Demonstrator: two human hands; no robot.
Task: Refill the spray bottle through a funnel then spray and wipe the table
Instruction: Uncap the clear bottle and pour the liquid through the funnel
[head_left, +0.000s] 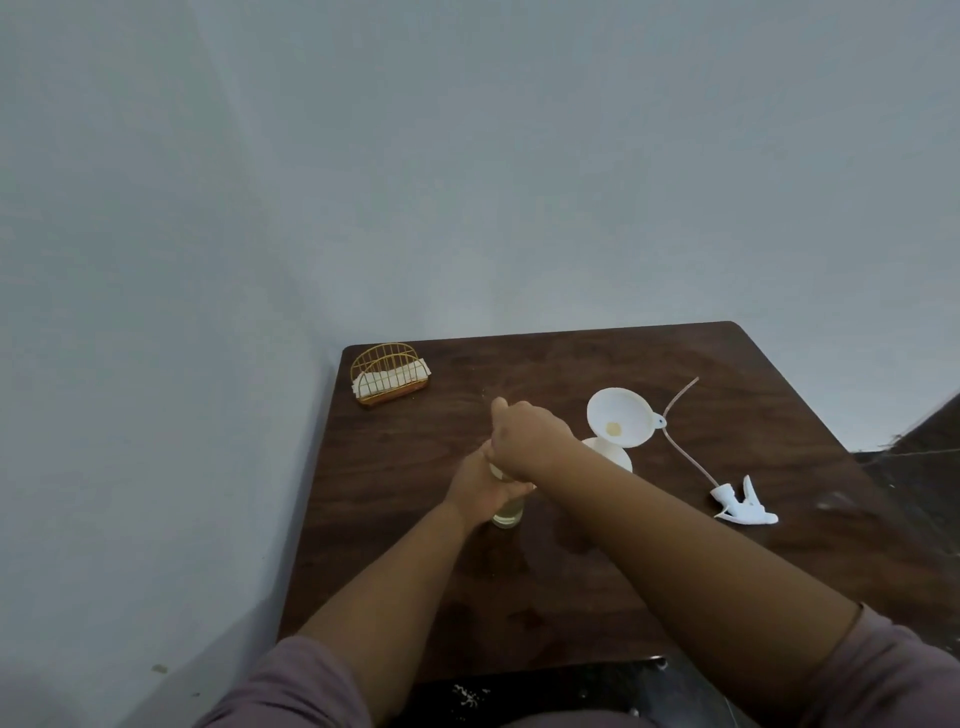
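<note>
While both of my hands are busy at the centre of the frame, the refill itself looks not yet started. My left hand (480, 486) wraps around the body of a clear bottle (508, 514) that stands upright on the desk (597, 587), pale liquid showing at its base. My right hand (522, 439) sits on top of that bottle with fingers curled over its neck; what it grips there is hidden, though I judge it is working a cap.

Just to the right of that hand stands the white spray bottle (615, 454), with the white funnel (621, 418) seated in its mouth and tilted toward me, a yellowish spot in its bowl. Further right, well apart from both hands, the spray head (745, 504) lies on its side, its dip tube (680, 436) running up and away toward the upper right.

What matters for the pour: the funnel lies to the right of the clear bottle, near the right wrist, and both bottles have their long axes vertical. I judge the clear bottle must be lifted and tipped rightward over the bowl, with the right forearm cleared away first.

At the upper left of the desk, a gold wire holder (389, 371) keeps white napkins (392, 378).
</note>
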